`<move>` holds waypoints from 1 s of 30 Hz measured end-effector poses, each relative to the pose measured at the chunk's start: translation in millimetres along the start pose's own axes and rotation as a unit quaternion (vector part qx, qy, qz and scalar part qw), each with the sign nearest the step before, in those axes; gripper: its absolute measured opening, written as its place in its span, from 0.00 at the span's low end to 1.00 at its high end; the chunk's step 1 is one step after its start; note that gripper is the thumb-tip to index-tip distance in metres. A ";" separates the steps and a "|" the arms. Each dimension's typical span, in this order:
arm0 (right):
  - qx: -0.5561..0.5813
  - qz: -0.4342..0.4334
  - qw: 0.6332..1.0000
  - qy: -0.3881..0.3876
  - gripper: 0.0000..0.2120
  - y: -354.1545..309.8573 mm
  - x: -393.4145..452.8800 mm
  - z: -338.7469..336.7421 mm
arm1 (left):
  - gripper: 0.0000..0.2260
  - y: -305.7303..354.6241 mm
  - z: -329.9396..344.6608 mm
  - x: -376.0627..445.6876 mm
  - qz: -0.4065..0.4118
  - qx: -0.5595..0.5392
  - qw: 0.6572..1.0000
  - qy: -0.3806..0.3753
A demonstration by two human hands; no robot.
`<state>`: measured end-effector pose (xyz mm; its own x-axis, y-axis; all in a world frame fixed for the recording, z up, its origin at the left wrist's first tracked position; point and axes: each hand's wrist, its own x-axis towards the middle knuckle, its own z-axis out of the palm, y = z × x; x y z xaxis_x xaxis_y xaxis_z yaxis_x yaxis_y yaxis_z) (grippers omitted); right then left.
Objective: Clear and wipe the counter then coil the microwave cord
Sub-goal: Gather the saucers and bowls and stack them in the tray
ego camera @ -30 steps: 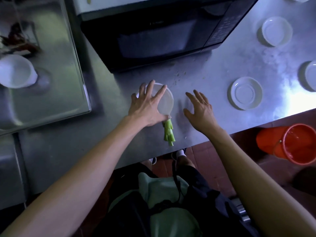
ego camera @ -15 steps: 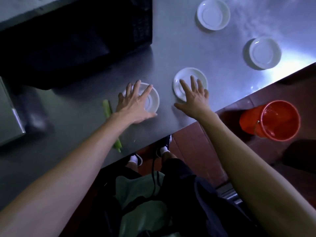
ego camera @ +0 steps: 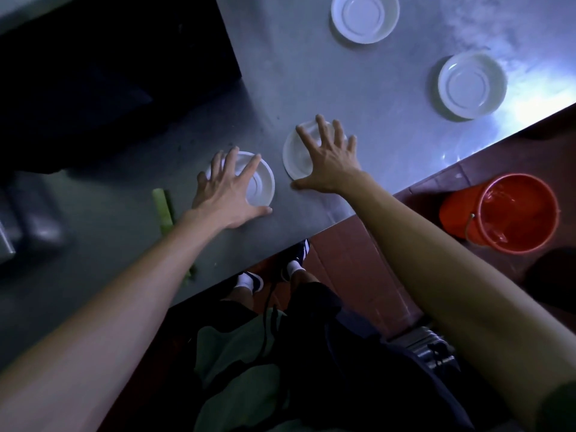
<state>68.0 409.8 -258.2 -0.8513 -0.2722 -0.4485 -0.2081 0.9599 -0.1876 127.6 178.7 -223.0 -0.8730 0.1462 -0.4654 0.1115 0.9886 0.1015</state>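
Note:
Two white saucers lie close together near the front edge of the steel counter (ego camera: pixel 343 88). My left hand (ego camera: pixel 227 194) rests on the left saucer (ego camera: pixel 260 185) with fingers spread and the thumb at its near rim. My right hand (ego camera: pixel 327 163) lies spread over the right saucer (ego camera: pixel 296 154), its thumb touching the counter. The black microwave (ego camera: pixel 109 73) fills the upper left. Its cord is not in view.
A green vegetable strip (ego camera: pixel 162 207) lies on the counter left of my left wrist, partly under my forearm. Two more white saucers (ego camera: pixel 364 17) (ego camera: pixel 472 85) stand further back on the right. An orange bucket (ego camera: pixel 511 213) sits on the floor beyond the counter's edge.
My left hand slid its saucer rightward away from the green strip. My right hand reached forward onto the second saucer. The view swung to the right.

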 end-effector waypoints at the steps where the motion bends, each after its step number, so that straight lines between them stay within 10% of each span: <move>1: -0.002 -0.005 1.000 0.007 0.58 -2.2 1.2 -0.7 | 0.50 -1.6 -0.4 -0.7 -0.003 -0.001 1.000 0.001; 30: -0.019 -0.257 0.966 0.028 0.56 -394.3 -4.4 -14.1 | 0.50 -315.1 -22.9 -199.1 -0.242 -0.139 0.944 0.175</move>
<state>147.0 33.5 -169.9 -0.6557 -0.7101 -0.2564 -0.6263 0.7013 -0.3406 255.4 -162.7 -142.2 -0.8985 -0.3902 -0.2012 -0.4277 0.8815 0.2000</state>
